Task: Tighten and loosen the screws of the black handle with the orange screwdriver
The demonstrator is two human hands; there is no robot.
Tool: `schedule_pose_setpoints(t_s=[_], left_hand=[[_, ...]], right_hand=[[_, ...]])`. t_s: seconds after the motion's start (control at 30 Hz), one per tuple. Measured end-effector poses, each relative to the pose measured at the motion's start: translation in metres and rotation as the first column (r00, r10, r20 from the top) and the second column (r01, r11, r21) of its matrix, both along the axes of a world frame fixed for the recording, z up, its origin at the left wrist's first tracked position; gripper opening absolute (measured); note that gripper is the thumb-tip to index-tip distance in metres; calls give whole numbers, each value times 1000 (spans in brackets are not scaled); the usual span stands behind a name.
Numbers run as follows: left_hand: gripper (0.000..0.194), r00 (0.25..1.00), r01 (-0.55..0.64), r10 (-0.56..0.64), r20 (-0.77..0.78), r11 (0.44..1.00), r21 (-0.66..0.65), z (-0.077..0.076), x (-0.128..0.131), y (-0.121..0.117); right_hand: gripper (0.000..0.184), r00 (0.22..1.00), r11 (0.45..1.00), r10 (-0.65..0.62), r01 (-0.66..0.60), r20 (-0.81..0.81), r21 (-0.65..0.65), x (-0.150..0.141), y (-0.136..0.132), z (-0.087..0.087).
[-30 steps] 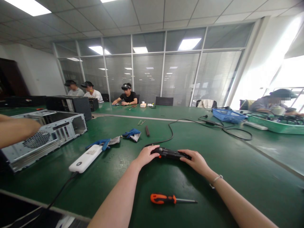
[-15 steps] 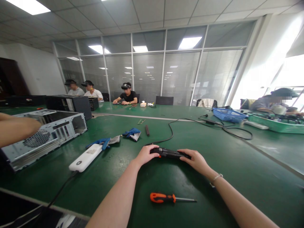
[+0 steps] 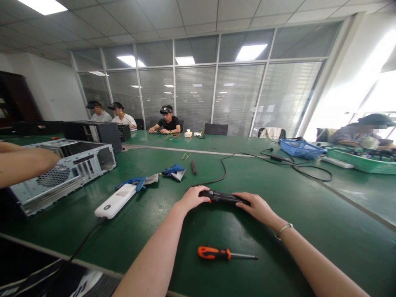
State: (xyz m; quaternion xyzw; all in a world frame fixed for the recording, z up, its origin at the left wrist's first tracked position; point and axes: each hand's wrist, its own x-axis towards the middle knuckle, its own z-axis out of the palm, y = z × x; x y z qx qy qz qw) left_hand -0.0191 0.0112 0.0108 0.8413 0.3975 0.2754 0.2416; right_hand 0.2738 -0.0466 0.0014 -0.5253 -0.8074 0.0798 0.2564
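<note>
A long black device point(image 3: 223, 197) with a small orange patch lies crosswise between my hands, close to the green table top. My left hand point(image 3: 195, 197) is closed around its left end, thumb on the near side. Its right end is held between the thumb and fingers of my right hand point(image 3: 251, 202). My fingers cover both ends, and I cannot make out its exact kind. A black cable point(image 3: 218, 180) runs to the area behind my left hand; whether it joins the device is hidden. Nearer to me lies an orange and black screwdriver point(image 3: 214, 253), its shaft pointing right.
A white power strip point(image 3: 116, 202) and blue-grey gloves point(image 3: 174, 171) lie left, near an open computer case point(image 3: 77, 167) with another person's arm point(image 3: 27, 165) over it. A dark bar point(image 3: 193, 167) is ahead. Blue point(image 3: 301, 149) and green baskets point(image 3: 363, 161) stand right.
The view has shifted slightly, so the whole scene sits a little further right. Both hands keep their hold on the black device, with hardly any movement.
</note>
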Motion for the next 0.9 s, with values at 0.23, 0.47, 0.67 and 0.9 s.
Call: schedule_pose_setpoints(t_s=[0.23, 0.47, 0.67, 0.9], left_hand=[[43, 998, -1, 5, -58, 998, 69, 2, -1, -3], [42, 998, -3, 6, -56, 999, 47, 1, 0, -6], [40, 997, 19, -15, -80, 999, 47, 2, 0, -9], [63, 996, 44, -28, -89, 981, 191, -3, -4, -10]], right_hand=[[41, 999, 1000, -3, 4, 35, -6, -1, 1, 2], [41, 999, 998, -52, 51, -13, -42, -1, 1, 0], [39, 996, 996, -84, 84, -15, -44, 0, 2, -4], [41, 998, 998, -48, 50, 35, -35, 1, 3, 1]])
